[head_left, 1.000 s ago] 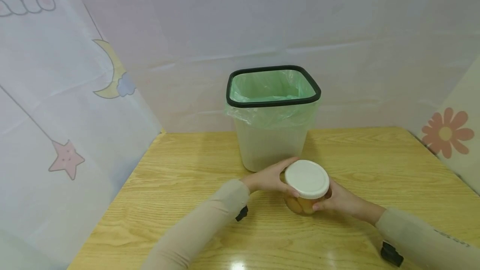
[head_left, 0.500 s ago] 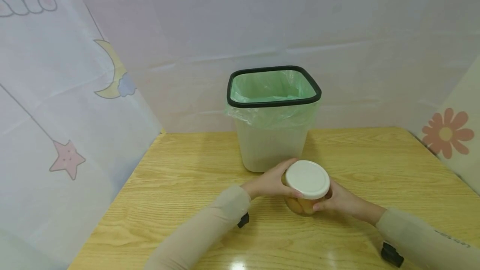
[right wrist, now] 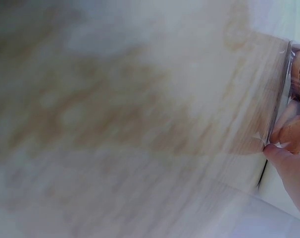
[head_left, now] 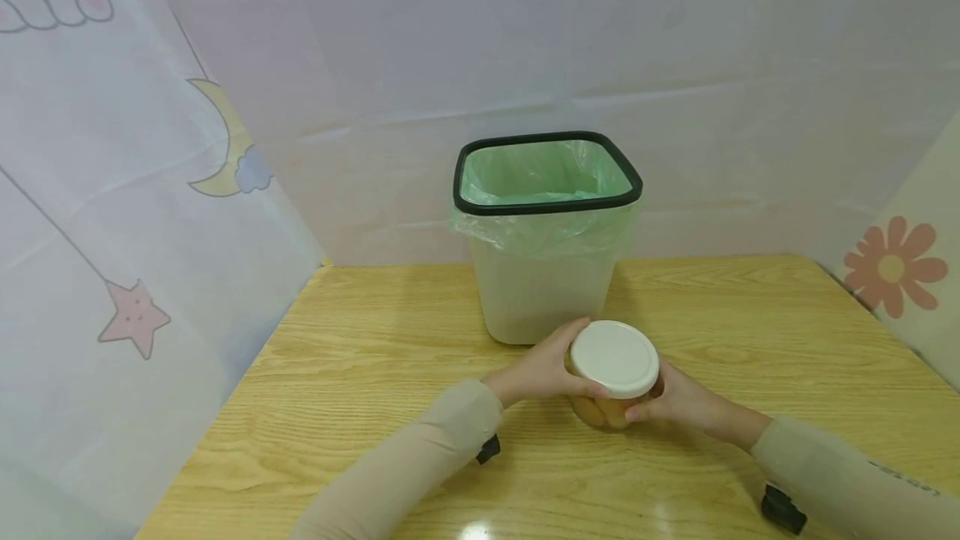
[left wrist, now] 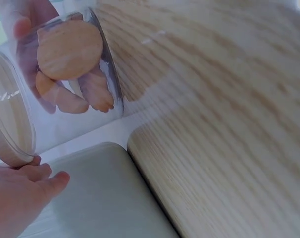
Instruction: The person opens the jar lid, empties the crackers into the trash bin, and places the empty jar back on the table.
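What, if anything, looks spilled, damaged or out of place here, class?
No spill or damage shows. The bin looks oddly placed: it stands on the table near the jar, where bins seldom belong.

Left hand (head_left: 540, 369) at nine o'clock and right hand (head_left: 684, 400) at three flanked the clear round white-lidded jar (head_left: 615, 365); behind, at eleven, the white square plastic bin (head_left: 546, 277) stood on the yellow wood-grain desk (head_left: 360, 340).

Wide head view facing forward and down, two tilted wrist close-ups, jar (head_left: 615, 361) in all three
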`<state>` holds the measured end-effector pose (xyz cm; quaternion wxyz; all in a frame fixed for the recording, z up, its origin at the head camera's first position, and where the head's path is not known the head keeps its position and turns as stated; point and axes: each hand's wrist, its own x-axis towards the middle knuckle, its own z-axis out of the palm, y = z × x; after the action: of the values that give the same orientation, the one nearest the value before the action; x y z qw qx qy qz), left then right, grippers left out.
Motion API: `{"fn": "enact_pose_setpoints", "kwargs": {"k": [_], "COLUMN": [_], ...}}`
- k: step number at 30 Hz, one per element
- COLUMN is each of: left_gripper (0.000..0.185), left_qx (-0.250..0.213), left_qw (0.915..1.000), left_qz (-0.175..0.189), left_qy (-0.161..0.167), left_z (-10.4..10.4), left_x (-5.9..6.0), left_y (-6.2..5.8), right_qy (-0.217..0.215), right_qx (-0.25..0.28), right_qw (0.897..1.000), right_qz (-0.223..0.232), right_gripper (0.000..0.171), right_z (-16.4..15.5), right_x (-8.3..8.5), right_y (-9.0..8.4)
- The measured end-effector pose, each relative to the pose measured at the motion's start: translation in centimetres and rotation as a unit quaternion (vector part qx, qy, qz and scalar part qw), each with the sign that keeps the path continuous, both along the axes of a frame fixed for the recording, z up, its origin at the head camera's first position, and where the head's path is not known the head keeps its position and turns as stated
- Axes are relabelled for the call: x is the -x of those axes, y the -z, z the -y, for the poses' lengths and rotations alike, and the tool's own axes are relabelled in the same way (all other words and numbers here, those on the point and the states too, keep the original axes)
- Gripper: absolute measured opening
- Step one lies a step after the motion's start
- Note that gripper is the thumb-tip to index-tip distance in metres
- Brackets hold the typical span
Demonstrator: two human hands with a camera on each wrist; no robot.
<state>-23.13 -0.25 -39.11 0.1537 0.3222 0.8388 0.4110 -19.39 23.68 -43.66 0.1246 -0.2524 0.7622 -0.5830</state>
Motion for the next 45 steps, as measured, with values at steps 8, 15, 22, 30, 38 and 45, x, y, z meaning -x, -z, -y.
{"fn": "enact_pose_setpoints", "kwargs": {"k": [8,15,22,30,38,45], "left_gripper": [0.1,0.099,0.101,0.099,0.106,0.108], "left_qx": [0.001,0.003,-0.006,-0.022,0.015,0.023], "left_qw": [0.9999,0.9998,0.9994,0.9997,0.9991,0.9967], "left_qz": [0.004,-0.002,0.01,-0.006,0.002,0.034], "left_qy": [-0.015,-0.022,-0.032,-0.009,0.039,0.071], "left_z": [-0.1,-0.2,-0.2,-0.1,0.3,0.5], "left_x": [-0.4,-0.5,-0.8,-0.4,0.8,1.8], "left_y": [0.0,0.2,0.2,0.2,-0.4,-0.4], "right_qy": [-0.006,0.009,0.005,0.003,0.0,0.012], "right_qx": [-0.001,-0.035,-0.014,-0.011,-0.024,-0.026], "right_qw": [1.0,0.999,1.0,1.0,1.0,1.0], "right_qz": [0.007,-0.003,0.005,0.005,-0.001,0.0], "right_gripper": [0.099,0.101,0.1,0.1,0.099,0.098], "right_z": [0.0,-0.1,0.0,0.0,0.0,-0.1], "right_x": [-0.2,-0.3,-0.2,-0.3,-0.2,0.0], "right_y": [-0.3,-0.6,-0.3,-0.5,-0.4,-0.1]}}
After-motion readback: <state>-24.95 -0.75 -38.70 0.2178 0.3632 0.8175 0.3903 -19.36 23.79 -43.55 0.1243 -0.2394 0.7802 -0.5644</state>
